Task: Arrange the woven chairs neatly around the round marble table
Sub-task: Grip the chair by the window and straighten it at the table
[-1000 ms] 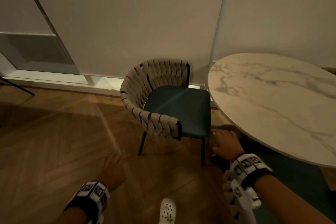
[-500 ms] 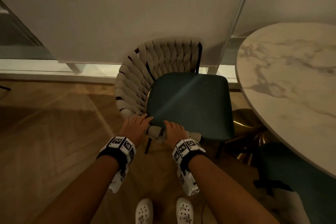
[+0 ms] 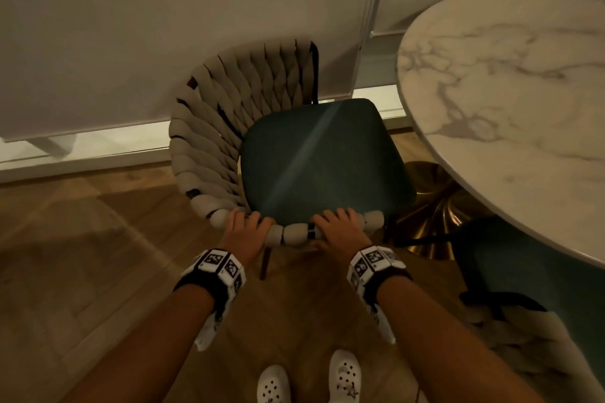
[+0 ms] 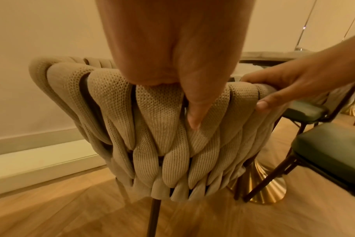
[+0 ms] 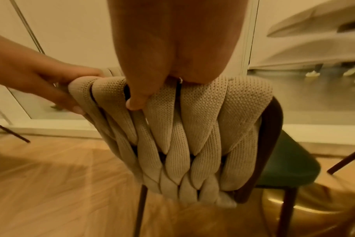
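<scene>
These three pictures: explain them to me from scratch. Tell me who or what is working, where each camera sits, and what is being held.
No machine here: a person works with bare hands, wearing a camera on the head and one on each wrist. The head view looks down at both arms. The left hand and right hand both grip the top rim of a woven chair with a dark green seat, standing on a wooden floor. Beside it is the round marble table on a gold base, with a second woven chair at lower right. The two wrist views look along each hand, fingers over the rim, thumb pressed on the weave. Nothing shows on the visible part of the tabletop.
</scene>
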{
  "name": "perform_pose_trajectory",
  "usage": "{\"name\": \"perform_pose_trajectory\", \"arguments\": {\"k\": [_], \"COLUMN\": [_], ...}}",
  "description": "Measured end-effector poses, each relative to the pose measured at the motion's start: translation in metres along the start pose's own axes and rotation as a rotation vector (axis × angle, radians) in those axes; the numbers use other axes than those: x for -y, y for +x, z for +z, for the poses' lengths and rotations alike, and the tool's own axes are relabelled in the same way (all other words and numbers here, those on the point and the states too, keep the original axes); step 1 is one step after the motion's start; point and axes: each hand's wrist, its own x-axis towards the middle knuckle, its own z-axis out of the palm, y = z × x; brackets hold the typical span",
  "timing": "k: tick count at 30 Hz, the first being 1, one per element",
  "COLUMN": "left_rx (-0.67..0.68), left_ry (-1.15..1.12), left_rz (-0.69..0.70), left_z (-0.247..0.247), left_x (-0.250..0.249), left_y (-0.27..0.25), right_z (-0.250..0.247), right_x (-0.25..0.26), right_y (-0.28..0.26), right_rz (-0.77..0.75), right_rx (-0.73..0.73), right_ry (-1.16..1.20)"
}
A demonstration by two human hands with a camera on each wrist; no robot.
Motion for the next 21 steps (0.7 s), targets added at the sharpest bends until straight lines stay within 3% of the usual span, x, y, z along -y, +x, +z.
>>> {"name": "perform_pose_trajectory", "arguments": {"k": [7, 16, 21], "left_rx": [-0.041, -0.106, -0.306], "left_ry": [-0.126, -0.078, -0.069], "left_rz": [-0.009, 0.245, 0.250], "left_z": [0.008, 0.020, 0.035], "left_x": [-0.014, 0.001, 0.010], "left_y": [-0.001, -0.013, -0.022], "right_z": [-0.007, 0.014, 0.025], "right_x": [-0.007, 0.006, 0.017], "right_y": [-0.014, -0.033, -0.036], "right_rz": [0.034, 0.091, 0.098], "right_rx": [0.008, -0.127, -0.188], "right_ry": [0.032, 0.218, 0.202]}}
